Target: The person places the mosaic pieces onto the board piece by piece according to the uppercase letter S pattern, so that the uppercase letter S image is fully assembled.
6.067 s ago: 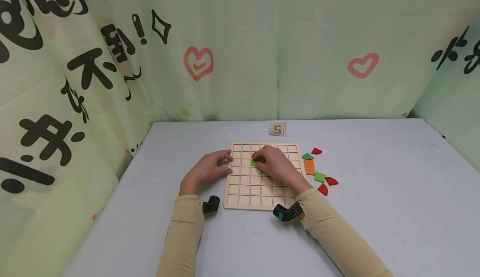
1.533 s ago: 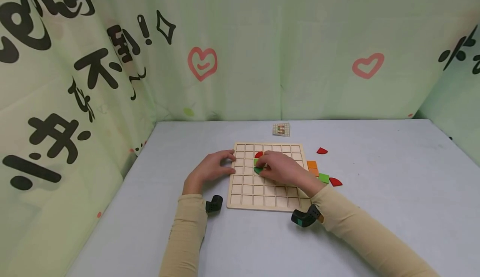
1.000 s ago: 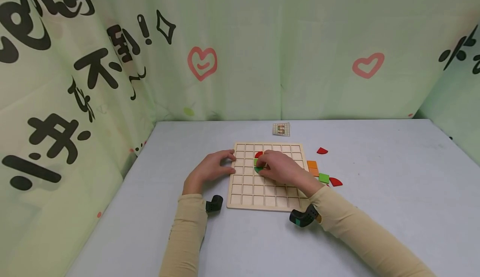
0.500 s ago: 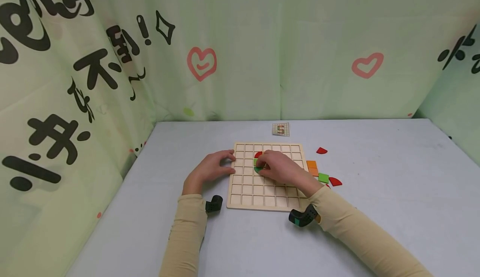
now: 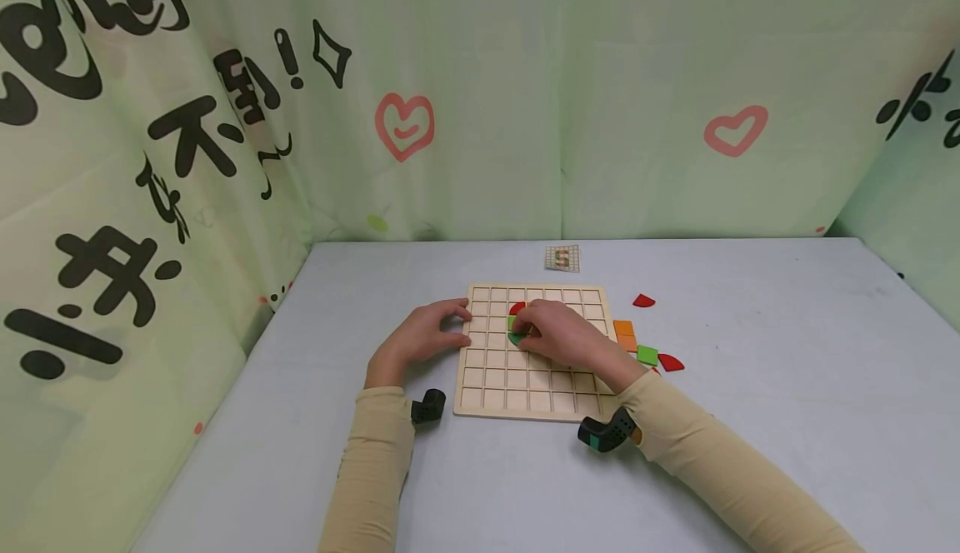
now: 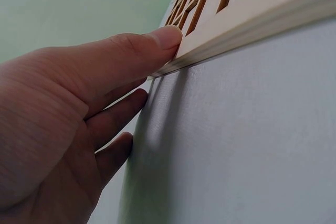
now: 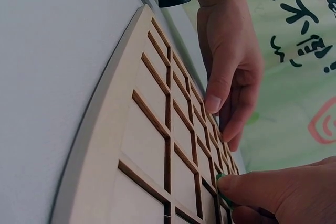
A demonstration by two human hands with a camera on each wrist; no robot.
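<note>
The wooden grid board [image 5: 495, 378] lies flat on the table. In the head view, my left hand [image 5: 416, 338] touches its left edge with thumb and fingertips. The left wrist view shows that thumb [image 6: 168, 36] against the board's rim, fingers loosely extended. My right hand [image 5: 566, 334] is over the board, pinching a dark green rounded piece [image 5: 516, 340] at a grid cell; this piece [image 7: 221, 184] shows partly by the thumb in the right wrist view. Just above it on the grid are a light green square [image 5: 512, 322] and a red rounded piece [image 5: 517, 308], partly covered by my fingers.
Right of the board lie orange squares [image 5: 625, 335], a light green square tile [image 5: 647, 355], and a red quarter-round piece [image 5: 671, 362]. Another red piece [image 5: 643, 300] lies farther back. A small printed grid card [image 5: 562, 258] sits behind the board.
Since the oldest frame, the dark green piece has come from beside the board onto the grid, below the light green square. Over the last second, the hands have hardly moved.
</note>
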